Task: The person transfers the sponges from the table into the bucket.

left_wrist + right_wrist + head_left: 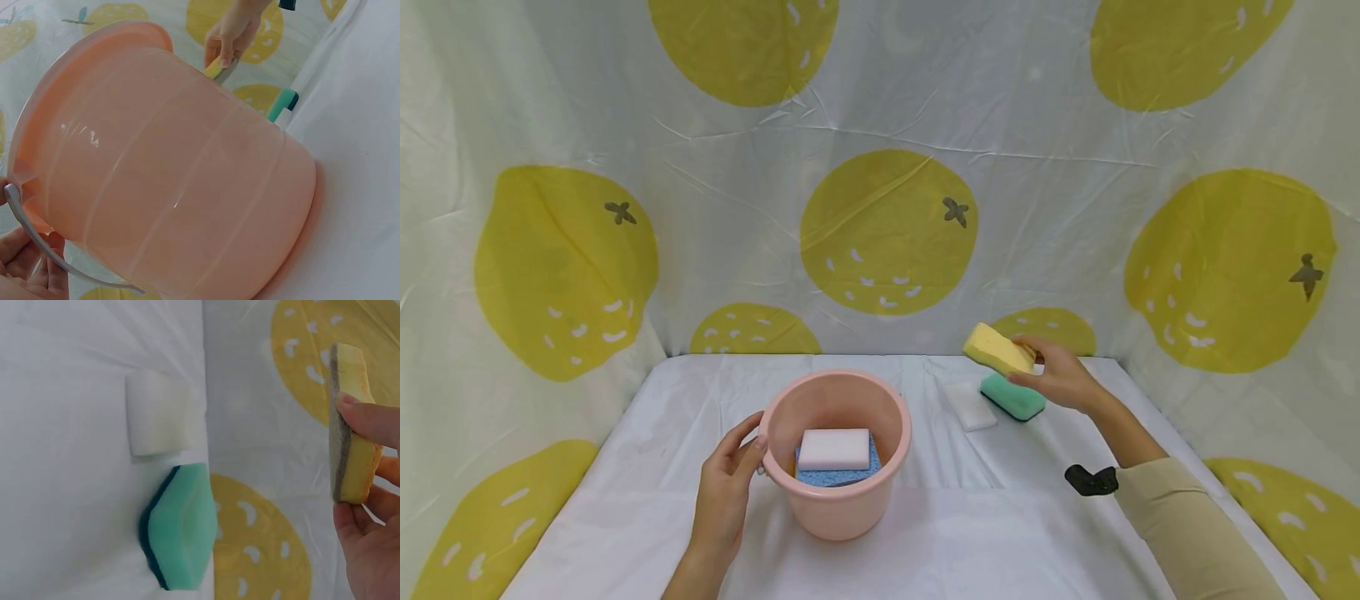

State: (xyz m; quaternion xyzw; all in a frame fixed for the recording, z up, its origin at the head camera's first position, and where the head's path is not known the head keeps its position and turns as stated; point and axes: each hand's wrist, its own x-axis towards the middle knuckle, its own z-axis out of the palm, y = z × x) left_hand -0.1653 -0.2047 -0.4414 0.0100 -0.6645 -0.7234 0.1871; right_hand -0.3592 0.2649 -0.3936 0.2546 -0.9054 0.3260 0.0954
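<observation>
I am seeing the right hand (1060,375) pinching a yellow sponge (997,349) in its fingers above the bench (1000,533), over the green sponge (1013,397). Left hand (726,487) fingers are curling on the pink bucket (838,500) rim, 2 sponges inside.

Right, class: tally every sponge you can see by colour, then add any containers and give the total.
Yellow sponge, held in the right hand: 1
Green sponge, on the table: 1
White sponge: 2, one on the table, one in the bucket
Blue sponge, in the bucket under the white one: 1
Pink bucket: 1
Total: 6
</observation>
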